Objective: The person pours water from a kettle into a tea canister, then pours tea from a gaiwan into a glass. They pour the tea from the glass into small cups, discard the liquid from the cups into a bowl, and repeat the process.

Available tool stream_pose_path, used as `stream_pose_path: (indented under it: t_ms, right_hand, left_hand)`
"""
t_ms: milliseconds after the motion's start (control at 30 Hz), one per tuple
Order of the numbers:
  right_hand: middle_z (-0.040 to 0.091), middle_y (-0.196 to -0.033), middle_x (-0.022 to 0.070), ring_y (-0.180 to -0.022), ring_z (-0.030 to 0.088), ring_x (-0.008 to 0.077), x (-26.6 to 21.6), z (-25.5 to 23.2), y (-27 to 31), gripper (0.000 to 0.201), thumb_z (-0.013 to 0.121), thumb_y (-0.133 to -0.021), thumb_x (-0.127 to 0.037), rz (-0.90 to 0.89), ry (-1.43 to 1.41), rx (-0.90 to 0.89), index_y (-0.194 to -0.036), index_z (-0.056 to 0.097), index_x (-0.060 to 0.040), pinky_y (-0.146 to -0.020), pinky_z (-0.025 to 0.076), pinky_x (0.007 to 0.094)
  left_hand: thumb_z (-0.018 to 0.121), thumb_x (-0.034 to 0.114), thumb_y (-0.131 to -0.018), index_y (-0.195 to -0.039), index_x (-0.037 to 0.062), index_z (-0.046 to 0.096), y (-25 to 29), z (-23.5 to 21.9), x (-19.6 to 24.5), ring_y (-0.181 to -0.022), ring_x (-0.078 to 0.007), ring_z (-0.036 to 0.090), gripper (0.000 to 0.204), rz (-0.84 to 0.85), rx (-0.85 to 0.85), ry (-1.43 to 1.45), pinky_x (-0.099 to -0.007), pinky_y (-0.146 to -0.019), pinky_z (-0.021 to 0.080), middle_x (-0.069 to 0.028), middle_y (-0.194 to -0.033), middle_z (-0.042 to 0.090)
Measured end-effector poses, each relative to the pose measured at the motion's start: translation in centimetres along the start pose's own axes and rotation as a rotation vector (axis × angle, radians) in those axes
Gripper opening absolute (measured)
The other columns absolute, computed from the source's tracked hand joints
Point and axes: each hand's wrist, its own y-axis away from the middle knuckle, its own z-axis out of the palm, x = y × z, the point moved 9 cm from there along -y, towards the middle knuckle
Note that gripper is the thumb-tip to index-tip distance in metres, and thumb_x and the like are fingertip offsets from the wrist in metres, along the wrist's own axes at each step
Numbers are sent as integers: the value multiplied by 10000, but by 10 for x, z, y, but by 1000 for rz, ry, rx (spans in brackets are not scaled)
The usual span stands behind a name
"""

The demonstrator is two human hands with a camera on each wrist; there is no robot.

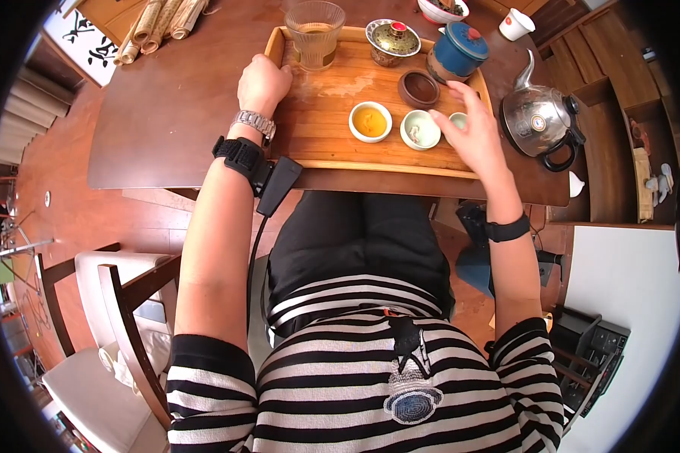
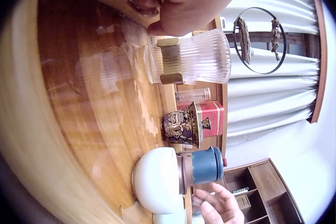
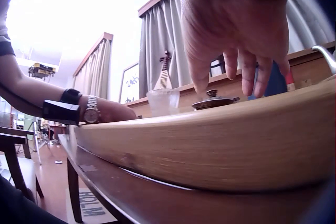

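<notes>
The left hand [image 1: 263, 84] grips the left rim of a wooden tea tray [image 1: 310, 124], its thumb on the inner side. Over the tray's right part, the right hand [image 1: 472, 132] hovers with spread, loosely bent fingers and holds nothing. Under and beside it stand a pale green teacup [image 1: 420, 130] and another small cup [image 1: 459, 118], partly hidden by the hand. A teacup of amber tea [image 1: 370, 121] is to their left. Just behind the right fingertips sits a round brown bowl [image 1: 418, 89]; behind that is a blue lidded jar [image 1: 459, 51].
A ribbed glass [image 1: 315, 38] and a patterned lidded bowl [image 1: 393, 41] occupy the tray's back. Right of the tray stands a steel kettle [image 1: 540, 121]. A white paper cup [image 1: 516, 24] and a bowl of dark leaves [image 1: 442, 10] are farther back. Rolled bamboo mats [image 1: 159, 26] lie at left.
</notes>
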Motion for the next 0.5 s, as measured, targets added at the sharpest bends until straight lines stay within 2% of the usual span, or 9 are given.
stream_pose_path:
  t_ms: [133,200,333,400,500]
  right_hand:
    - [578,-1052,179,-988,534,337,36,-6,14,490,647,-748,-275,121,26,-66,-1136,490,-23,-878,403,399]
    - [579,-1059,192,-1022,540,309,41,-3,23,513,637,-767,-264,213,110,-177,-1183,465,-18,-881,406,372]
    - [587,-1037,193,-1024,535,311,33,-7,28,518,635,-762,-272,163,141,-187,-1182,467,-19,-870,409,364]
    - [575,-1069,171,-1018,534,319,34,-7,30,517,639,-745,-288,188,114,-186,-1166,468,-40,-966,277,522]
    - [575,-1069,169,-1019,535,317,32,-6,32,551,656,-722,-284,115,182,-190,-1181,457,-53,-977,259,539]
  left_hand:
    - [618,321,-764,-1013,-62,530,-2,1,-1,-928,-334,596,465,8,6,2,-376,-808,480,-238,-973,604]
    - [619,322,-763,-1012,-61,530,-2,2,-1,-927,-333,596,465,9,7,-1,-376,-806,480,-239,-972,604]
    - [620,325,-762,-1008,-60,530,-3,3,-2,-924,-334,597,466,10,-4,-3,-378,-801,482,-239,-969,604]
    - [621,325,-762,-1007,-60,530,-4,3,-2,-922,-334,597,466,15,-2,-9,-379,-799,482,-240,-967,605]
    - [621,325,-761,-1005,-60,530,-2,2,-1,-922,-336,597,465,13,0,-15,-382,-797,482,-239,-965,605]
